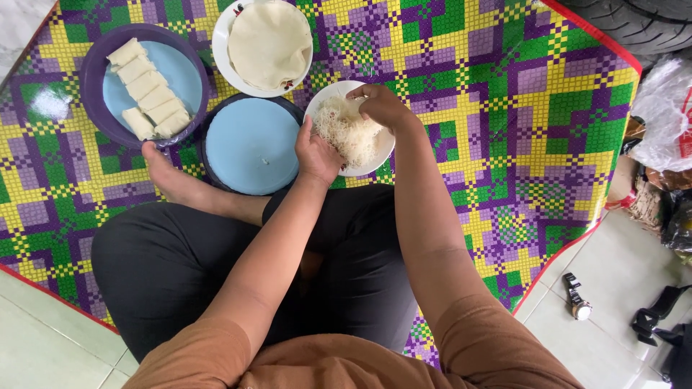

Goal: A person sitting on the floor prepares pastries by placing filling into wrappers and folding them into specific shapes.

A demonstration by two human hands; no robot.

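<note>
two hands in the noodles

two forearms reached forward over crossed legs. left hand (317,153) cupped the bowl (382,148) edge, fingers loosely curled against the noodles (347,130). right hand (382,106) bent down at the wrist, fingertips pinching strands. bowl sat on the mat (504,108) beside a blue plate (251,144).

1 head-worn view, steeply downward and close, over lap and patterned mat (504,144).

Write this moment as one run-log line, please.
left hand: steadies white bowl | right hand: pinches noodles | nearby: empty blue plate, wrappers, finished rolls
</note>
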